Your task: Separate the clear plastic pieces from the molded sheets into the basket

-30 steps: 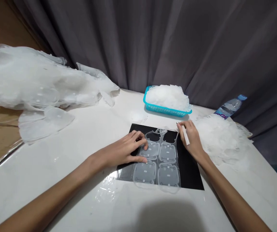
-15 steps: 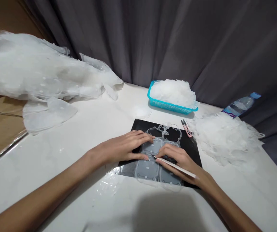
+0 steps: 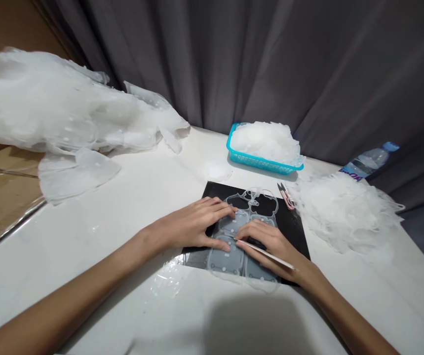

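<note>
Hands, two: left hand (image 3: 197,224) presses one clear sheet (image 3: 234,246), right hand (image 3: 271,244) holds one stick (image 3: 265,250).

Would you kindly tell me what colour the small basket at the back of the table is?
The basket is turquoise blue, seen in the head view.

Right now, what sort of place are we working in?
Probably a small hand-trimming workstation, home or workshop. A white table set against grey curtains holds a heap of clear plastic sheets, a basket of cut pieces, snips and a black mat.
</note>
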The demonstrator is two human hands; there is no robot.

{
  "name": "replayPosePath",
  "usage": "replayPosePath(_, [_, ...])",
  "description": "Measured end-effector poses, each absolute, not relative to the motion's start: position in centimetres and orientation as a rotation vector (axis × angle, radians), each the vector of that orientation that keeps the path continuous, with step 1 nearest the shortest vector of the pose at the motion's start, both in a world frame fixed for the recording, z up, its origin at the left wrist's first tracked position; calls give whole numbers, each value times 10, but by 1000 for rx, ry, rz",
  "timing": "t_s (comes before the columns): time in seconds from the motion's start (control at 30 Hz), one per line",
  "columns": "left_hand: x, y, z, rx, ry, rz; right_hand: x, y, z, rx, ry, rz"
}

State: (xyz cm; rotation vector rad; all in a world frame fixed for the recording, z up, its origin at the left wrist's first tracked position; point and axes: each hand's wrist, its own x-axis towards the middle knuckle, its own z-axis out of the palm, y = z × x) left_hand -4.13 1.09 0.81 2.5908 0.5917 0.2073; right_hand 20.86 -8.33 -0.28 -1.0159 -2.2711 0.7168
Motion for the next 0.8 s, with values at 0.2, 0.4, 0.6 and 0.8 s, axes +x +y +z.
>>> replayPosePath(0.2, [-42, 11, 2, 2596, 610, 270, 200, -86, -11, -1004, -2409, 381])
replayPosePath(0.4, [-45, 10, 0, 2539, 631, 292, 210, -89, -14, -998, -2520, 253])
replayPosePath(0.6, [-44, 9, 2, 2489, 568, 271, 197, -91, -19, -1049, -2465, 3])
replayPosePath(0.8, [-47, 13, -2, 2338, 933, 388, 194, -96, -33, -1111, -2574, -133])
